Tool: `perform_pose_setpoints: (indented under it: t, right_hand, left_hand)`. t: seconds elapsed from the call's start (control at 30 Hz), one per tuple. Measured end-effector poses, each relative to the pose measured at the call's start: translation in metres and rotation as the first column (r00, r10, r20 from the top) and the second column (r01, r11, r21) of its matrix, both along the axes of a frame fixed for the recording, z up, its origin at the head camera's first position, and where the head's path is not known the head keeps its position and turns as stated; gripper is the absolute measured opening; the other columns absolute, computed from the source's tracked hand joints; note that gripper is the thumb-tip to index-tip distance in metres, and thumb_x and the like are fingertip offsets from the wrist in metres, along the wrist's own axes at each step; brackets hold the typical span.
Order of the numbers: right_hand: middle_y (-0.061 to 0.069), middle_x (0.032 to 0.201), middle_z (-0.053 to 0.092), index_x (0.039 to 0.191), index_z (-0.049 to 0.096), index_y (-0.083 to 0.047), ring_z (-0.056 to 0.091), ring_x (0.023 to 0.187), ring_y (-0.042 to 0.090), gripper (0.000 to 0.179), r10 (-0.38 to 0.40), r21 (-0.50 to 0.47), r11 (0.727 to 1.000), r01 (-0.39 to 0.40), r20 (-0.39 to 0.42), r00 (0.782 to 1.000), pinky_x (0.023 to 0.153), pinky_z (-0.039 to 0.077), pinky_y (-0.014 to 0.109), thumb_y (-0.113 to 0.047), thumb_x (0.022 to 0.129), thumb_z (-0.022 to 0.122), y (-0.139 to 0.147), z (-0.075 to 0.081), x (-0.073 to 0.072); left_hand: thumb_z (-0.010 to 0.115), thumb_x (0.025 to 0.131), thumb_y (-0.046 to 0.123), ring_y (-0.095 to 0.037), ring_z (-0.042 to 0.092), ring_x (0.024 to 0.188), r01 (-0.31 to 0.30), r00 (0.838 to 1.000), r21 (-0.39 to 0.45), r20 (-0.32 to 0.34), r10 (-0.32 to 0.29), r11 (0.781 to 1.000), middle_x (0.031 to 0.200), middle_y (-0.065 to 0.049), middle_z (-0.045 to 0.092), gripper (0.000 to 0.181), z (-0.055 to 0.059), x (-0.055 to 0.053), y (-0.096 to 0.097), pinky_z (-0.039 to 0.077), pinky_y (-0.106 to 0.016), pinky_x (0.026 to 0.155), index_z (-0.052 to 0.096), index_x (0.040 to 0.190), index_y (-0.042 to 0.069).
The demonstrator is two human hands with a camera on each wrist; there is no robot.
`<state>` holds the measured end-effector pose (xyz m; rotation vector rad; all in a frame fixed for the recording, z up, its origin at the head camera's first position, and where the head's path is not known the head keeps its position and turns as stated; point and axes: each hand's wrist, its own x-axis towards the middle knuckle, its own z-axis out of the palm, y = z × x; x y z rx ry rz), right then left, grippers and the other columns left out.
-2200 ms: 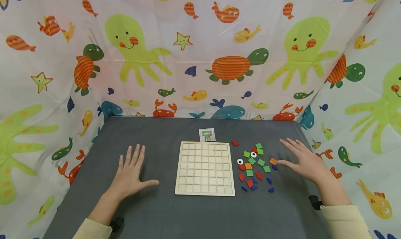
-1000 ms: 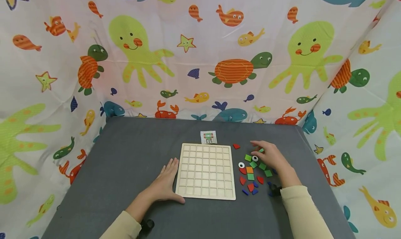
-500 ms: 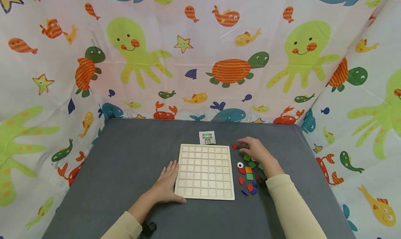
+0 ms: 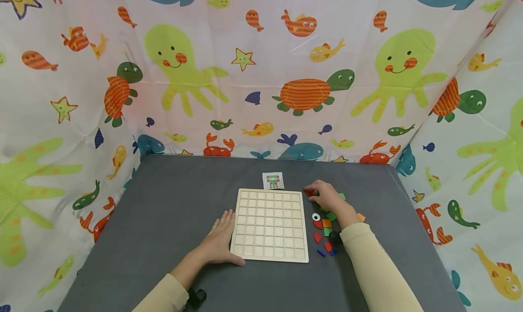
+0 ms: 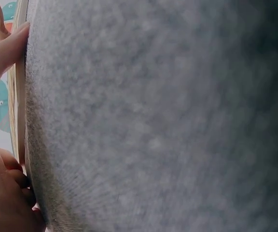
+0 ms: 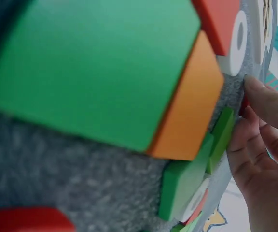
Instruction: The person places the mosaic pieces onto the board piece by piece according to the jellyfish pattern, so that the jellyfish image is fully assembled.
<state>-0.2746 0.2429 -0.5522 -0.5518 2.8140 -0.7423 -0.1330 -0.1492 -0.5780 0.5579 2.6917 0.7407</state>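
My left hand point(image 4: 220, 237) lies at the lower left corner of a pale wooden grid board point(image 4: 269, 225), fingers straight along its left edge and thumb at the front edge. In the left wrist view, the thumb point(image 5: 6, 53) touches the board's side. Past the board's upper right corner, my right hand point(image 4: 327, 195) pinches a red wedge-shaped tile point(image 4: 308, 192) between thumb and fingers. The right wrist view shows a sliver of that red tile point(image 6: 245, 103) at the fingertips; the rest is hidden by the hand.
Loose tiles lie right of the board: a white ring point(image 4: 316, 217), an orange square point(image 4: 326, 223), a green square point(image 4: 328, 232), several red and blue pieces. The right forearm covers others. A small printed picture card point(image 4: 273, 180) lies behind the board, on a grey table point(image 4: 184, 185).
Both hands came in from the sides. The left settled at the board's corner; the right passed over the tiles, moved left and took hold of the red tile.
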Motion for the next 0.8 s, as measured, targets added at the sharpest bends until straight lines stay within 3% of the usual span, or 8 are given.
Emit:
perform_pose_setpoints:
  t: [0.33, 0.63, 0.8]
  right_hand:
    - [0.014, 0.11, 0.064, 0.119, 0.074, -0.005, 0.055, 0.086, 0.023, 0.026, -0.001, 0.028, 1.0, 0.001, -0.026, 1.0, 0.078, 0.052, 0.04, -0.01, 0.093, 0.073, 0.0027, -0.0032, -0.0031]
    - [0.011, 0.103, 0.063, 0.114, 0.07, -0.002, 0.061, 0.092, 0.025, 0.023, 0.05, 0.102, 0.994, -0.046, -0.035, 0.998, 0.088, 0.054, 0.045, -0.016, 0.096, 0.071, 0.0006, -0.0016, -0.0027]
    - [0.014, 0.107, 0.064, 0.117, 0.068, 0.0, 0.061, 0.096, 0.028, 0.027, 0.035, 0.099, 0.995, -0.03, -0.047, 0.998, 0.09, 0.053, 0.046, -0.018, 0.098, 0.068, -0.0032, 0.0005, 0.0039]
  left_hand:
    - [0.086, 0.062, 0.069, -0.036, -0.001, 0.157, -0.001, 1.0, -0.028, 0.014, 0.001, 1.0, 0.168, -0.022, -0.001, 0.147, 0.0037, -0.0004, 0.0016, 0.008, -0.057, 0.124, 0.004, 0.16, -0.004]
    - [0.086, 0.06, 0.071, -0.034, -0.002, 0.157, -0.011, 0.999, -0.042, 0.031, 0.012, 0.999, 0.169, -0.02, -0.002, 0.149, 0.006, -0.0018, 0.0014, 0.008, -0.055, 0.125, 0.004, 0.161, -0.002]
    - [0.086, 0.059, 0.071, -0.034, -0.002, 0.157, -0.011, 0.999, -0.052, 0.032, 0.013, 0.999, 0.169, -0.02, -0.001, 0.149, 0.0076, -0.0025, 0.0022, 0.008, -0.055, 0.125, 0.005, 0.161, -0.002]
